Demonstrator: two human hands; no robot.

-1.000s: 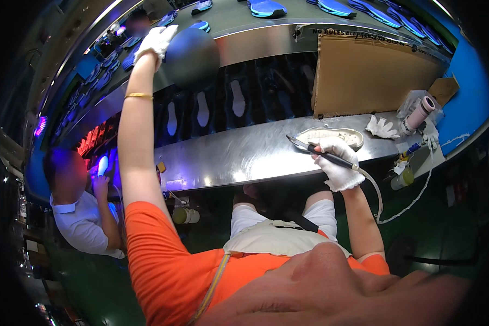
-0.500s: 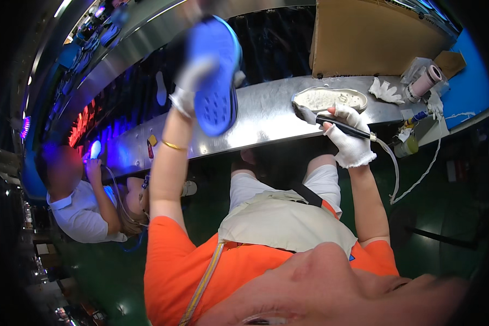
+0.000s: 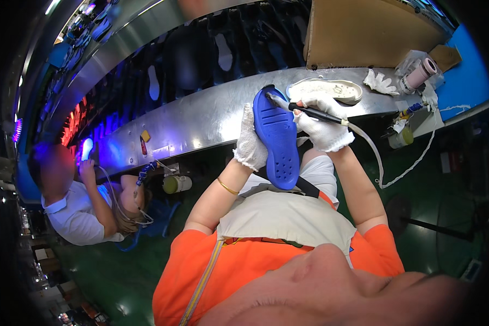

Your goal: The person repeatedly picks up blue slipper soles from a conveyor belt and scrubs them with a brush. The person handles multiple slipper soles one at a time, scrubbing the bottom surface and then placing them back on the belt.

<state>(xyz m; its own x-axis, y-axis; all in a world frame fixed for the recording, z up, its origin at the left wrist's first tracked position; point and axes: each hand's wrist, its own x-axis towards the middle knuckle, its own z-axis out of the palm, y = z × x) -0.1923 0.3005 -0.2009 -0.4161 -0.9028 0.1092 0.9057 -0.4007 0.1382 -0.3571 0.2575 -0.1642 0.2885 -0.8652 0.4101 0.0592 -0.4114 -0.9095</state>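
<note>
My left hand (image 3: 250, 142), in a white glove, grips a blue shoe sole (image 3: 279, 141) by its left edge and holds it upright in front of my chest. My right hand (image 3: 321, 120), also gloved, is closed around a dark pen-like tool (image 3: 301, 109) with a white hose trailing off to the right. The tool's tip touches the top end of the blue sole. A white shoe sole (image 3: 327, 89) lies on the metal bench (image 3: 201, 119) just behind my right hand.
A cardboard sheet (image 3: 364, 32) stands behind the bench, with a white glove (image 3: 380, 82) and a pink tape roll (image 3: 420, 72) at its right. Dark soles ride a conveyor (image 3: 201, 54) beyond. A co-worker in a white shirt (image 3: 76, 217) sits to my left under purple light.
My left hand brought the blue sole down from the upper conveyor to my chest. My right hand lifted the tool from the white sole onto the blue sole's top end.
</note>
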